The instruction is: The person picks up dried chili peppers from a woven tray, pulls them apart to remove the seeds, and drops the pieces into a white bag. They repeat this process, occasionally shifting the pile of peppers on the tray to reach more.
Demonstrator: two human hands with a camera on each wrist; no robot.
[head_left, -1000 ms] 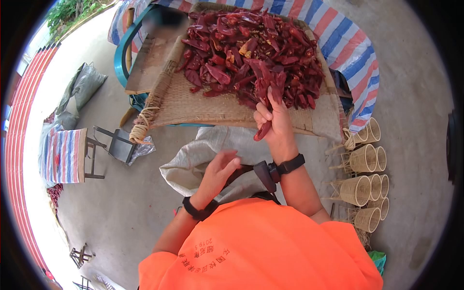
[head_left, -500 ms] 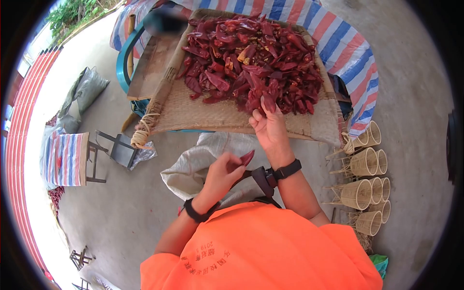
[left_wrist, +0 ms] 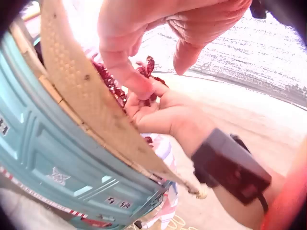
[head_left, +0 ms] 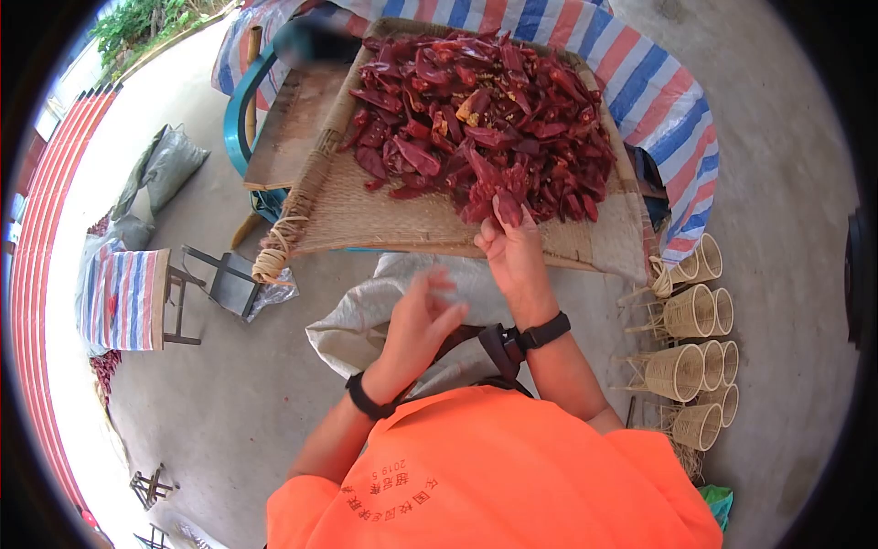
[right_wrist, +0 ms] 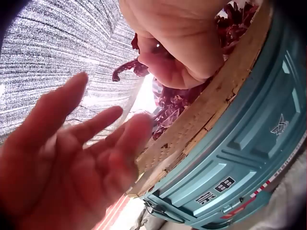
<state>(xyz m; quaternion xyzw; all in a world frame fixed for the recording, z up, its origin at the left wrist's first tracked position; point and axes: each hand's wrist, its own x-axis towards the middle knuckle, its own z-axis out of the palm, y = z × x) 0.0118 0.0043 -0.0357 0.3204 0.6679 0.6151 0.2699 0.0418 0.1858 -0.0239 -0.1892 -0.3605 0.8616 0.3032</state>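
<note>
Pinches a dark red chili pepper (head_left: 509, 213) between thumb and fingers of the right hand (head_left: 518, 256), at the near edge of the woven tray (head_left: 384, 224), just beside the chili heap (head_left: 521, 110). Points it away from the body, with the long axis roughly toward the heap; cannot tell exactly its far end. In the right wrist view, sticks out sideways with a curled tip. Holds the left hand (head_left: 418, 320), somewhat blurred, with fingers spread, above the pale sack (head_left: 340, 325).

Bright glare, seemingly soft wrist views.
</note>
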